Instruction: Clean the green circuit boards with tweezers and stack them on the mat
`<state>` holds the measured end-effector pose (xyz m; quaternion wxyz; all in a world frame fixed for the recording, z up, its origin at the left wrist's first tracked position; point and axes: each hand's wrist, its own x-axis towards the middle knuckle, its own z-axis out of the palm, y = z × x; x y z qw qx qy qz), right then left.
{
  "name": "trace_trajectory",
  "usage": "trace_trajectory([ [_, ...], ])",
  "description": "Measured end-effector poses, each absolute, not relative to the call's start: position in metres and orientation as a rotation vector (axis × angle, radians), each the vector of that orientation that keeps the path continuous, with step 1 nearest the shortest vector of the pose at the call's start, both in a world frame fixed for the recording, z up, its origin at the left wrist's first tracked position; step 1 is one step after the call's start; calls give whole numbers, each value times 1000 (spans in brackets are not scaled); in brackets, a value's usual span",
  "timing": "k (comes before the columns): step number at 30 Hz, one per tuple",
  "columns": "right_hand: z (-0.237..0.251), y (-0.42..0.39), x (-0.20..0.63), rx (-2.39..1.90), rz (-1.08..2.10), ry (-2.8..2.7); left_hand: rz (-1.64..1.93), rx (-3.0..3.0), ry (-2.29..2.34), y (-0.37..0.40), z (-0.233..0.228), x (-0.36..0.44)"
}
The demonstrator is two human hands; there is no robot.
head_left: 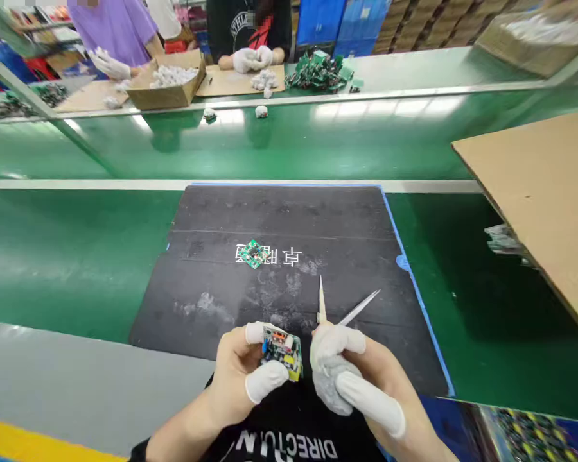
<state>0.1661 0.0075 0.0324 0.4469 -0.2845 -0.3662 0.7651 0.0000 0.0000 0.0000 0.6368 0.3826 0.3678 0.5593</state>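
Note:
My left hand [238, 372], with white finger covers, pinches a small circuit board [282, 353] by its edges. The board carries packed parts, among them orange, blue and yellow ones. Beside it, my right hand [361, 378], also in finger covers, is closed around a soft greyish-white wad [331, 378]. Out of that grip point a cream-coloured tapered tip [322, 298] and a slim silver pointed tool [360, 308]; my fingers hide whether they join. Another green circuit board [253, 254] lies flat on the black mat [279, 212], ahead of my hands.
A cardboard sheet [539, 192] juts in from the right above the green bench. Across the bench, people with white-covered fingers work near a cardboard box [166, 90] of white pieces and a pile of green boards [320, 72]. Many boards [530, 436] lie at lower right.

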Motion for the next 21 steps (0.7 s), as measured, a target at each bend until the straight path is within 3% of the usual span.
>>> trace_trajectory([
  [6,38,1,169,-848,1824,-1120,1229,1218,849,1,9,-8],
  [14,38,-1,172,-1101,1428,-1526,1232,1570,877,4,14,-9],
  [21,25,6,163,-753,2072,-949,1153,1168,787,3,12,-6],
])
